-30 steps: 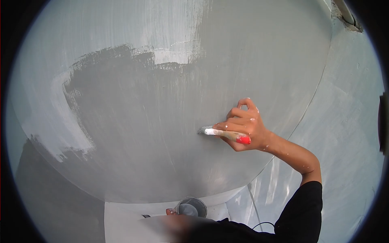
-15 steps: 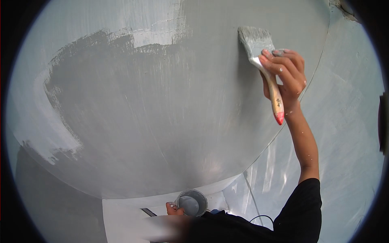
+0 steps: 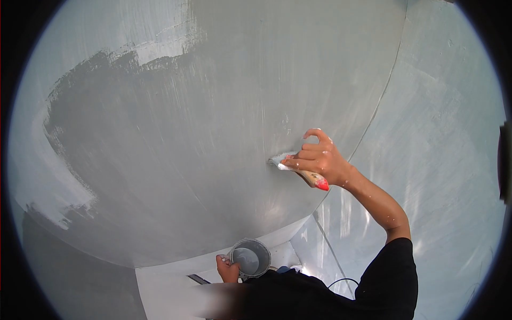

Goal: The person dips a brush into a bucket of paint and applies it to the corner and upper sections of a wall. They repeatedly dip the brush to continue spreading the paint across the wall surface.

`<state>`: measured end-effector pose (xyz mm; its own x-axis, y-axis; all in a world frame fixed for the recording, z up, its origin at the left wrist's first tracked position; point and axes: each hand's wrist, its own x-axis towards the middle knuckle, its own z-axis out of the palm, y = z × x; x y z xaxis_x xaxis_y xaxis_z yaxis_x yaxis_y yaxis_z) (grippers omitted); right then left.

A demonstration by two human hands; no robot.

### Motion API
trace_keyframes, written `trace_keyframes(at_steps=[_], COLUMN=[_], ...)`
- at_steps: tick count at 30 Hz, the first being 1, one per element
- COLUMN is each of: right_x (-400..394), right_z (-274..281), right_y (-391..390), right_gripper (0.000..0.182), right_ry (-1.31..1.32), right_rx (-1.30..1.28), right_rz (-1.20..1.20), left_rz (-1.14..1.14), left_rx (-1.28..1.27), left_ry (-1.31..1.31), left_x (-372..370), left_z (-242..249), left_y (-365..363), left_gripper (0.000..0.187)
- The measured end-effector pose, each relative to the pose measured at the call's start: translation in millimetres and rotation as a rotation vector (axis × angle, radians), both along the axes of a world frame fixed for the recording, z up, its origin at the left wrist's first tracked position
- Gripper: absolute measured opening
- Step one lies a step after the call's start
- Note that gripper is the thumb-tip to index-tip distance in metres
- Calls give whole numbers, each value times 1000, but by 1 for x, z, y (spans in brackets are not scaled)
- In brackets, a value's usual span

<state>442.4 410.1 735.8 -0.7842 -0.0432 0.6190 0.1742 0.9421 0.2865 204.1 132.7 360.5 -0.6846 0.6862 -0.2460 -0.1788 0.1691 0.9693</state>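
Paintbrush (image 3: pixel 309 176) sits at the right of the curved grey wall (image 3: pixel 202 154), its bristles on or just by the surface, its red-tipped handle slanting near and right. The right hand (image 3: pixel 324 159) has closed thumb and fingers around the ferrule end, one finger curling free on the far side. Near and left of it, the left hand (image 3: pixel 228 271) is partly closed on the left rim of a paint pail (image 3: pixel 262 250), whose mouth faces the camera, with grey paint (image 3: pixel 245 261) inside. The step in hand looks like brushing a coat onto the wall; a further stroke would call for an even, light press with bristles laid along the curve. Outward, a seam (image 3: pixel 385 93) bounds the curved wall on the right, beyond which runs the adjoining wall (image 3: pixel 448 160); the near edge meets a white ledge (image 3: pixel 160 290), just beside the pail. Open room lies left and far of the brush, reaching a ragged pale paint patch (image 3: pixel 58 197) at the far left side.
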Motion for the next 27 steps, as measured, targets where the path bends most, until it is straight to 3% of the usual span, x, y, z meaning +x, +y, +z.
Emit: trace_keyframes(at_steps=[5, 10, 12, 13, 15, 16, 18, 20, 22, 24, 27], right_x=[-7, 9, -7, -10, -8, -13, -11, 0, 9, 14, 19], right_z=[113, 233, 247, 239, 179, 135, 35, -59, -119, -127, -79], right_y=[7, 1, 2, 11, 39, 54, 29, 1, -17, -17, -11], right_gripper=[24, 32, 15, 18, 34, 30, 24, 17, 15, 16, 23], right_ry=[127, 482, 626, 619, 596, 640, 635, 456, 277, 146, -7], right_rx=[140, 796, 815, 914, 683, 680, 393, 158, 35, -71, -177], right_rz=[3, -59, -11, -63, -74, -17, -86, -133, -150, -89, -13], left_rz=[-9, 19, 22, 8, -16, -1, 36, 48, 65, 70, 48], left_rx=[41, 48, 56, 58, 64, 57, 58, 65, 71, 63, 16], left_ry=[29, -18, -20, -12, 2, -22, -77, -64, -20, 56, 71], left_x=[3, 10, 10, 10, 8, 8, 12, 9, 4, -1, -4], left_z=[3, 0, -7, -11, -17, -14, 1, 1, -14, -36, -29], left_y=[2, 4, 3, 2, -1, -3, -2, -4, -7, -6, -4], left_gripper=[43, 46, 47, 47, 45, 45, 46, 46, 47, 47, 46])
